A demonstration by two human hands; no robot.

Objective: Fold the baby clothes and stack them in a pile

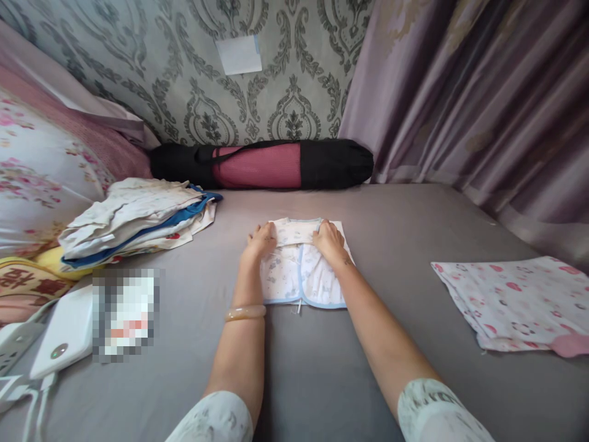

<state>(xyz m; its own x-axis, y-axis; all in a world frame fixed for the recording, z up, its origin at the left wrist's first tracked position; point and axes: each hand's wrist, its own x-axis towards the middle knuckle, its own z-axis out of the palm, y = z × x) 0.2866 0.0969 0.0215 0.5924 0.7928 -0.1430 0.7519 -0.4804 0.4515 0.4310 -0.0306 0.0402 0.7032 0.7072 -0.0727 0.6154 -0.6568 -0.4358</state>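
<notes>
A small white baby shirt [280, 279] with a faint print and light blue trim lies on the grey sheet in front of me. Its top part is folded down as a band across the upper half. My left hand [262, 239] is closed on the left end of this band, fingers curled at the fold. At the band's right end, my right hand [329, 241] grips the cloth near the top edge. Both hands partly cover the shirt's sides. A thin white tie sticks out below the blue bottom hem.
A pile of folded clothes [133, 212] lies to the left. Nearer are a white power bank [69, 328] with cables and a power strip [18, 344]. On the right lies a folded pink-printed cloth [515, 307]. A black and pink long bag [257, 166] rests along the wall.
</notes>
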